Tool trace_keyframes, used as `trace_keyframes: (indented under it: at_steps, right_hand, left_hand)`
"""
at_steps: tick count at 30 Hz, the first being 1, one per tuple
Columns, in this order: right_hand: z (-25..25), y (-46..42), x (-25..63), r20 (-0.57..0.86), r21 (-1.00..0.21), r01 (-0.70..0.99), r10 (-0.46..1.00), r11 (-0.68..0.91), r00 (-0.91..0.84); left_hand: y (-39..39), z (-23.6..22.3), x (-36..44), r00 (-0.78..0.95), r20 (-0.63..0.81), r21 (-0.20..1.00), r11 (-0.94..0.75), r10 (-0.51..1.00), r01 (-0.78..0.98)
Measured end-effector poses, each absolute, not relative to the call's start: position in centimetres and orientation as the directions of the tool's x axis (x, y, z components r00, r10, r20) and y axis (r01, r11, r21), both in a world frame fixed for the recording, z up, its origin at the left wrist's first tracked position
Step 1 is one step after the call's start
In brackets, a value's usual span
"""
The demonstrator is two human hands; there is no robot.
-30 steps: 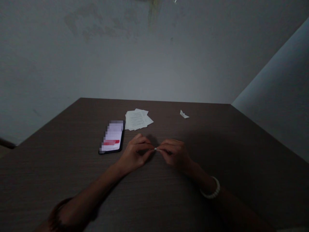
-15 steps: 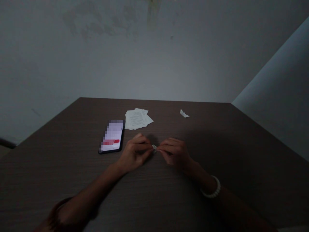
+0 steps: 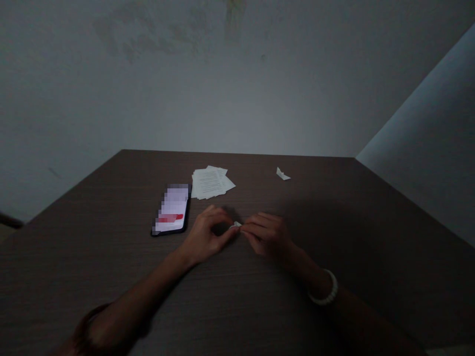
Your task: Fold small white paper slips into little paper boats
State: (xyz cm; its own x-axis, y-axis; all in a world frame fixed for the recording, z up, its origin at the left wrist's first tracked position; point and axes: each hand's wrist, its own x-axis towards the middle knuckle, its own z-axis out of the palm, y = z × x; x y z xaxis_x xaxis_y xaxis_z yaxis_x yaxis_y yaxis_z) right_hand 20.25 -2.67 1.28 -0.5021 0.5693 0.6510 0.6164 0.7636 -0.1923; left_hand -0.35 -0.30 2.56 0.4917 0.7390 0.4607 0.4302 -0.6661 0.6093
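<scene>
A small piece of folded white paper [image 3: 236, 225] is at the fingertips of both hands, just over the dark table. My right hand [image 3: 267, 232] pinches its right side between thumb and fingers. On the other side, my left hand [image 3: 208, 232] curves round it, with the thumb and forefinger tips closed at the paper's left edge and a gap behind them. The fingers cover much of the paper, so its full shape is hidden. Beyond my right hand lies a folded paper boat [image 3: 283, 174].
A phone [image 3: 172, 210] with a lit, partly blurred screen lies left of my left hand. Behind it sits a loose stack of printed paper sheets [image 3: 210, 183]. The brown wooden table [image 3: 111, 212] meets a stained wall [image 3: 237, 99] at the back.
My left thumb and forefinger have shifted on the paper, and a wider gap shows between them. More of the paper's top shows. The right hand has hardly moved.
</scene>
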Motion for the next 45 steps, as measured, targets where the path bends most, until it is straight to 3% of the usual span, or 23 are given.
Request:
trace_keyframes:
  at_steps: [8, 15, 21, 30, 45]
  right_hand:
    - [0.83, -2.55, 20.35, 0.682, -0.250, 0.616, 0.587, 0.747, -0.436]
    - [1.11, -2.78, 19.97, 0.611, -0.479, 0.614, 0.741, 0.627, -0.280]
    - [1.07, -2.63, 20.06, 0.517, -0.568, 0.643, 0.831, 0.514, -0.207]
    - [0.73, -2.46, 20.01, 0.416, -0.572, 0.701, 0.887, 0.426, -0.200]
    - [0.49, -2.33, 19.81, 0.417, -0.592, 0.663, 0.878, 0.457, -0.234]
  left_hand:
    - [-0.43, 2.89, -0.46, 0.483, 0.283, 0.695, -0.524, 0.829, 0.492]
    - [-0.34, 2.83, -0.45, 0.490, 0.321, 0.668, -0.560, 0.811, 0.490]
    - [-0.53, 3.02, -0.26, 0.517, 0.343, 0.637, -0.599, 0.784, 0.486]
    - [-0.71, 3.17, -0.21, 0.556, 0.314, 0.606, -0.614, 0.769, 0.506]
    - [-0.70, 2.51, -0.21, 0.600, 0.371, 0.546, -0.690, 0.708, 0.476]
